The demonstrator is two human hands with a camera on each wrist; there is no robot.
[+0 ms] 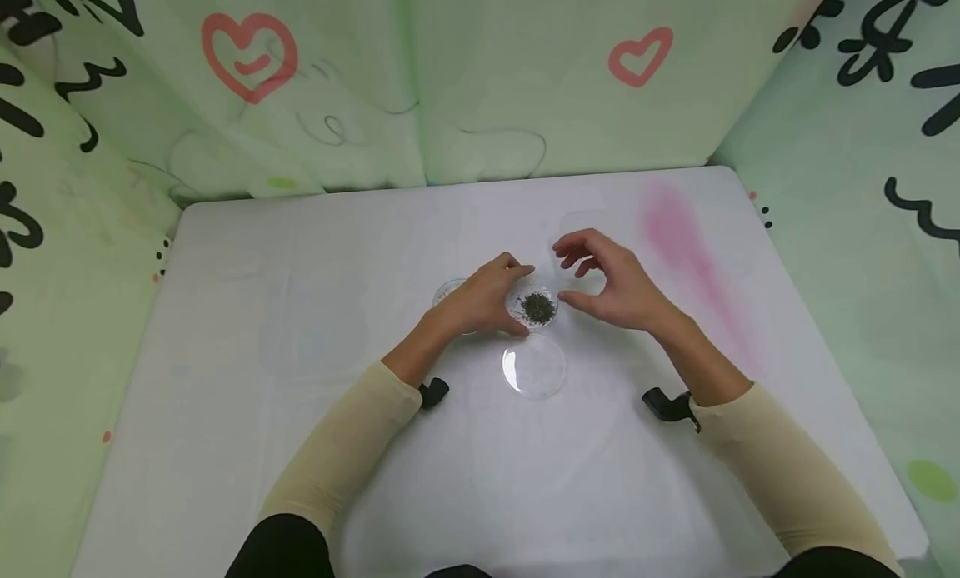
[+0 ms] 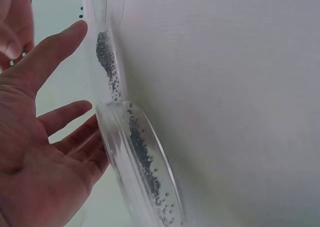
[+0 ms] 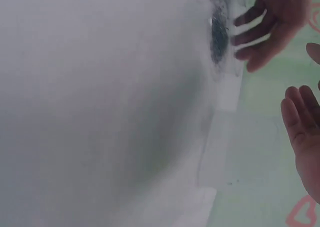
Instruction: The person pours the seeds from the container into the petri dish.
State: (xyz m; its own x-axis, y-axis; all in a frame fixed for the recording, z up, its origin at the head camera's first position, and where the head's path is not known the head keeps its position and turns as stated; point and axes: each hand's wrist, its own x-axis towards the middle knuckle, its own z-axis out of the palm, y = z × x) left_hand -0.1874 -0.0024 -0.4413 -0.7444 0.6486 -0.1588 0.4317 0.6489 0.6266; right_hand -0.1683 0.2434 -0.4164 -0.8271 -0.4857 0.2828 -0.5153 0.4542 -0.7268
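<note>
A clear round dish holds a small heap of dark green granules. My left hand hovers at its left side, thumb and fingers spread apart near the rim. Partly hidden under that hand is another clear dish; the left wrist view shows dark granules scattered in it. My right hand is raised just right of the heap, fingers loosely bent and holding nothing. Closer to me lies a clear round lid or dish with nothing visible in it.
A transparent flat sheet lies on the white tabletop behind the right hand. A pink smear marks the table's right side. Pale green curtains with drawn hearts close off the back and both sides.
</note>
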